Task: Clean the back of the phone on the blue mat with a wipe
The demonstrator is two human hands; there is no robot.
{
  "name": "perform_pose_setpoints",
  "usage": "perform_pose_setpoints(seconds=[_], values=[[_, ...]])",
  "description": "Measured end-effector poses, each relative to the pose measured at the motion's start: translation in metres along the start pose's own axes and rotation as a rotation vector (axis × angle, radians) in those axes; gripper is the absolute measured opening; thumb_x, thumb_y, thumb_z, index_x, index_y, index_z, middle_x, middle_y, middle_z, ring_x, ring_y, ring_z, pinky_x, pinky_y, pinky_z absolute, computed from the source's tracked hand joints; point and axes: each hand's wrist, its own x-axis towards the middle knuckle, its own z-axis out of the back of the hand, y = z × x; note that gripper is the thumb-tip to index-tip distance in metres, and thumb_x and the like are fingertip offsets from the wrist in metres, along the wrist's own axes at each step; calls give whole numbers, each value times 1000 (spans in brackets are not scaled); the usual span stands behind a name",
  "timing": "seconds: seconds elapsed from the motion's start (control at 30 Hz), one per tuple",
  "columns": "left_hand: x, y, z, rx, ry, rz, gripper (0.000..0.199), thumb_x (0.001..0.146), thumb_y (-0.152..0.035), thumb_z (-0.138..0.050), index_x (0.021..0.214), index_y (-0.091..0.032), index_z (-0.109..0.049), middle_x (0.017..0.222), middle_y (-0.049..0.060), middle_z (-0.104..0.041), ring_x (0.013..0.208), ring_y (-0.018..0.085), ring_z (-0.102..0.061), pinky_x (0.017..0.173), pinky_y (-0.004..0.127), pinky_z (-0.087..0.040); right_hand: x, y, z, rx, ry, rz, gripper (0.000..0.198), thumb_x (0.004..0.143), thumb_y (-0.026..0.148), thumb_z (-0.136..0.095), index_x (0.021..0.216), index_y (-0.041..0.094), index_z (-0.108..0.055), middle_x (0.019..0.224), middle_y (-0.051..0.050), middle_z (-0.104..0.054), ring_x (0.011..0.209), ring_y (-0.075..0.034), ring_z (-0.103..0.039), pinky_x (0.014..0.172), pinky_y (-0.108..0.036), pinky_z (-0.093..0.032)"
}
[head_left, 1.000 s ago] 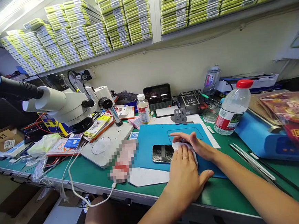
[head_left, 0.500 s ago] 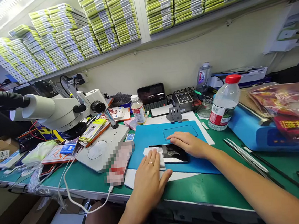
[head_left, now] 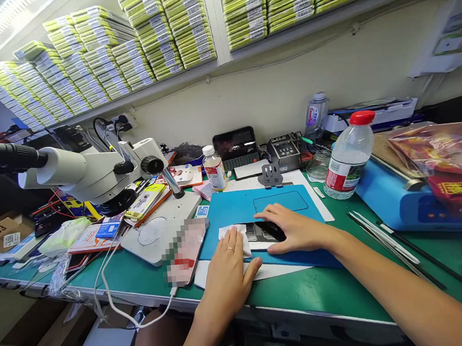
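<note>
A black-faced phone (head_left: 263,232) lies on a blue mat (head_left: 227,205), its glossy face showing reflections. My right hand (head_left: 295,229) is closed over its right end, thumb along the near edge and fingers at the far edge. A white tissue (head_left: 244,244) lies at the phone's left end. My left hand (head_left: 230,263), wearing a ring, rests on the tissue with its fingers stretched flat and its thumb apart. The phone's left end is hidden beneath the tissue and hand. To the left, a partly blurred pink phone (head_left: 189,248) is plugged into a white cable (head_left: 108,289).
A microscope (head_left: 83,174) stands on the left, beside papers and booklets. Bottles (head_left: 214,169), a dark-screened device (head_left: 235,146) and a control box (head_left: 283,153) stand at the back. A red-capped bottle (head_left: 348,158), tweezers (head_left: 392,245) and a blue machine (head_left: 393,203) are on the right.
My right hand has moved slightly left and down, and its thumb now shows at the phone's near edge. My left hand and the tissue have shifted a little left.
</note>
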Motion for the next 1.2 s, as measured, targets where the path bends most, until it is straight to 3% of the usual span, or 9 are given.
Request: perform_pose_setpoints(seconds=[0.2,0.43,0.63,1.0,1.2], values=[[11,2,1,-43,-31,-12,69,104,-53,-38,153,-5,-38,161,19,-32,151,32,-27,121,52,-33,-1,5,1,9,-8,-9,80,73,48,-76,144,20,-51,121,-11,-58,116,-32,-53,97,-46,-48],[-4,3,2,-57,24,6,68,104,-50,-41,155,-6,-35,163,17,-25,152,30,-24,122,50,-32,-1,8,4,-7,3,-11,82,73,47,-77,145,18,-50,119,-12,-57,114,-31,-54,97,-46,-48],[-18,-1,-3,-15,-14,0,67,103,-51,-40,155,-8,-36,163,18,-27,151,32,-27,120,51,-35,-1,10,3,-20,-20,-9,82,72,44,-77,145,19,-50,117,-11,-57,111,-31,-54,95,-45,-48],[23,-1,4,-30,-51,-16,65,103,-51,-42,150,-6,-41,158,22,-35,149,34,-32,119,54,-35,-1,6,-1,-13,-74,42,79,73,46,-76,144,22,-51,114,-11,-59,109,-31,-55,92,-47,-50],[2,0,-3,-9,-40,-21,67,104,-51,-40,153,-5,-36,161,22,-30,151,32,-27,121,52,-33,-1,6,-1,-8,-53,21,82,72,46,-76,145,19,-51,117,-12,-58,111,-31,-54,94,-45,-49]])
